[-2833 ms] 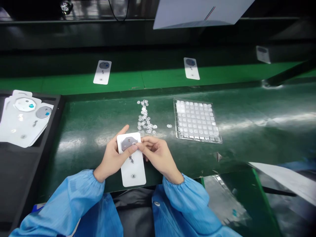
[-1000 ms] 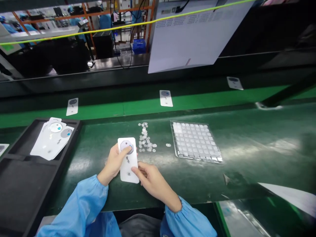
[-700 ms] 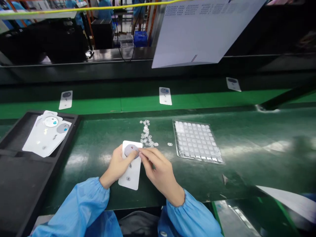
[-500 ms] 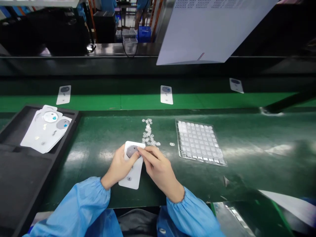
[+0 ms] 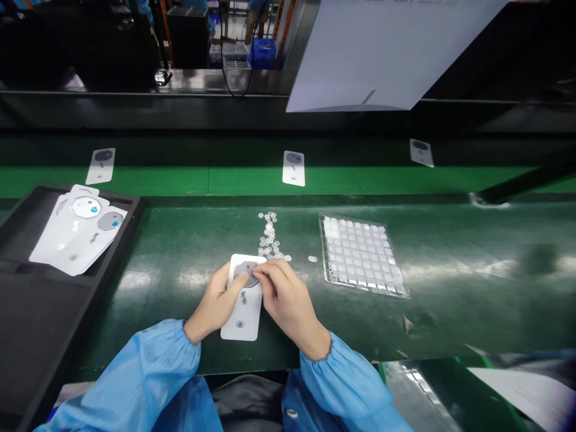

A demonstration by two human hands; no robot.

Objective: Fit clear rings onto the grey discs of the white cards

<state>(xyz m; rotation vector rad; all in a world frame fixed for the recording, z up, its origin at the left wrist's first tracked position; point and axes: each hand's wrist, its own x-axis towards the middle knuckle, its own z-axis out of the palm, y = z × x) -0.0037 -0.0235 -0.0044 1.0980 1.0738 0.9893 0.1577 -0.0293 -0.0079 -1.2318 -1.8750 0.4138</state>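
Note:
My left hand grips a white card-like panel by its left side, thumb lying over the grey round area near its top. Dark characters and a small emblem mark the panel's lower part. My right hand has thumb and forefinger pinched together at the right of that grey area; whatever is between the fingertips is too small to make out. Just beyond the panel lies a scatter of small whitish discs. To the right, a clear plastic tray holds rows of small white pieces.
At left, a black tray carries a stack of similar panels. Single panels lie along the bright green belt behind the worktop. A white board hangs over the back right. A dark bar reaches in from the right.
The panels on the green belt have shifted left. My left thumb has drawn back a little, baring the dark characters on the held panel. My right fingertips stay at its grey area.

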